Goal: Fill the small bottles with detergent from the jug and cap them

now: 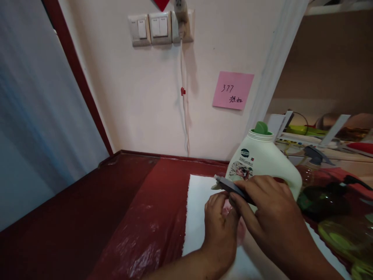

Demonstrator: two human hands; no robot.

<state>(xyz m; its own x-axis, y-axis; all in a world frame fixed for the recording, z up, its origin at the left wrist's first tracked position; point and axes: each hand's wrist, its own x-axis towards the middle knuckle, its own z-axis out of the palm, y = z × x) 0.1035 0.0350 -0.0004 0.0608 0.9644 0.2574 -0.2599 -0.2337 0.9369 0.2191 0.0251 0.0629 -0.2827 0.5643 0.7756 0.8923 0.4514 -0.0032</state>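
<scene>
My left hand (220,225) is closed, with its fingers curled around a pinkish, partly see-through thing (227,209); most of that thing is hidden by my hands. My right hand (271,210) grips a slim dark grey tool (230,186) between thumb and fingers. The tool's pale tip points to the upper left, just above my left fingers; its exact kind is unclear. Both hands are close together over a white sheet (199,210) lying on the red table. Right behind them stands a pale green detergent jug (274,159) with a green top.
The dark red table (134,217) has a shiny cover. Green and clear bottles (323,200) crowd the right side, near a cluttered shelf (335,136). A pink note (233,90), switches (160,27) and a plugged-in cord (185,116) are on the wall. A blue-grey curtain (43,97) hangs left.
</scene>
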